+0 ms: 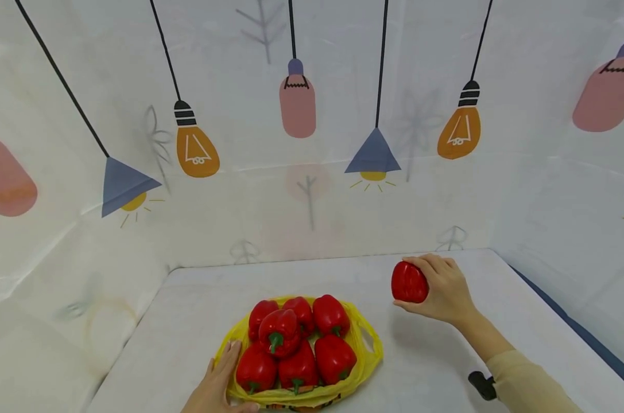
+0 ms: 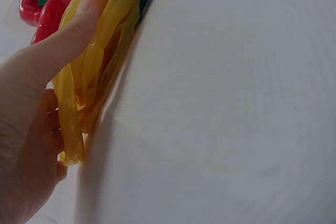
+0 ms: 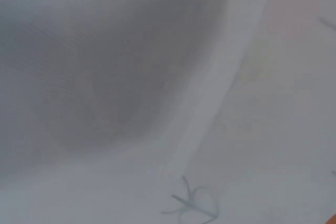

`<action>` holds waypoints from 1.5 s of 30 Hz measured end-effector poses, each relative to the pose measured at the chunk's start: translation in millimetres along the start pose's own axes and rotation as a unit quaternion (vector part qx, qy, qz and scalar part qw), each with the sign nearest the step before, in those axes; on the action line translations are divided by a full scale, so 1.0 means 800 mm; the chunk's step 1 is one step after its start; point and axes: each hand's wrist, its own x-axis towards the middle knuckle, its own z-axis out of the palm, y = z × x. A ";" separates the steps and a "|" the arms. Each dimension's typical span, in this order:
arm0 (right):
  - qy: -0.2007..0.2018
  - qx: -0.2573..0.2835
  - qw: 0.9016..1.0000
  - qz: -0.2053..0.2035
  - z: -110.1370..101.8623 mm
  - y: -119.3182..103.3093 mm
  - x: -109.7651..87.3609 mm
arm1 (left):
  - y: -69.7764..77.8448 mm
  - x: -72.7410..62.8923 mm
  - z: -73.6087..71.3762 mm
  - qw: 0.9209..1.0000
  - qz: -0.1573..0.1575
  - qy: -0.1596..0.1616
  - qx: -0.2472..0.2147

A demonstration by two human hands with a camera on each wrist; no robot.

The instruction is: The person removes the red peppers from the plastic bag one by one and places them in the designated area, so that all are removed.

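My right hand (image 1: pixel 443 289) holds a red bell pepper (image 1: pixel 409 282) above the table, right of the bag, thumb below and fingers over its top. In the head view, several red bell peppers (image 1: pixel 335 359) sit in a yellow plastic bag (image 1: pixel 365 367) with its mouth spread wide; one pepper (image 1: pixel 280 333) lies on top of the others. My left hand (image 1: pixel 216 381) rests against the bag's left side, fingers extended along its rim. Its thumb (image 2: pixel 71 38) lies along the bag's front in the left wrist view. The right wrist view shows neither hand nor pepper.
The bag stands on a white table (image 1: pixel 188 310). White sheeting printed with lamps (image 1: pixel 373 155) and bulbs (image 1: pixel 198 152) hangs behind and at both sides. A bag handle loop (image 1: pixel 372 341) sticks out rightward. A black object (image 1: pixel 482 385) is beside the right sleeve.
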 end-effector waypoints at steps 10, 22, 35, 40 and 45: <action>-0.046 -0.002 0.999 0.019 0.032 0.014 -0.017 | 0.000 0.002 0.002 1.000 -0.017 -0.002 0.001; -0.229 0.034 0.962 0.145 0.052 0.014 -0.030 | 0.002 0.003 0.002 1.000 -0.024 -0.015 -0.011; -0.333 0.128 0.904 0.238 0.067 0.020 -0.030 | 0.003 0.003 0.004 0.999 -0.030 -0.015 -0.014; -0.346 0.200 0.876 0.269 0.068 0.024 -0.025 | 0.001 0.004 0.005 0.999 -0.026 -0.011 -0.016; -0.351 0.223 0.866 0.278 0.071 0.024 -0.025 | 0.001 0.002 0.004 0.999 -0.029 -0.009 -0.012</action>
